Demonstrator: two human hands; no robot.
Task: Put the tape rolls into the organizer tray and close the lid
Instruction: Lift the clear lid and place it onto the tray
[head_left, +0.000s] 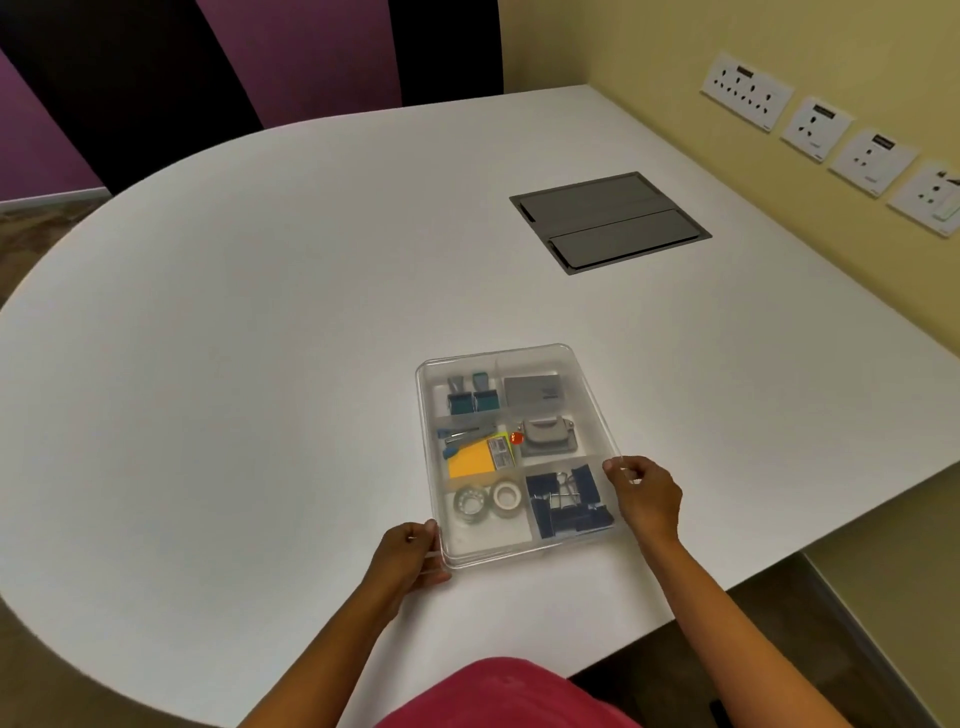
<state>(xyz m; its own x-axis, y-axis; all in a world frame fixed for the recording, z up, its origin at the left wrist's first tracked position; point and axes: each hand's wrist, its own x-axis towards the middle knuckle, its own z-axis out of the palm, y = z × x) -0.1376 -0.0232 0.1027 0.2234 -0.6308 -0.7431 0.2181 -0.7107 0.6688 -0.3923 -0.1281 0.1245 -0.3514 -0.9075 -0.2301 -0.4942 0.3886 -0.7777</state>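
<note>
A clear plastic organizer tray (592, 395) sits on the white table, with a clear lid lying over it. Two tape rolls lie side by side in its near left compartment: a transparent roll (470, 503) and a white roll (507, 496). My left hand (410, 556) grips the near left corner of the lid and tray. My right hand (647, 491) pinches the right edge near the front. Other compartments hold binder clips, sticky notes, a grey box and a punch.
The white table (234, 338) is rounded at the left and far sides. A grey cable hatch (610, 221) is set flush into it at the far right. Wall sockets (815, 127) line the yellow wall on the right.
</note>
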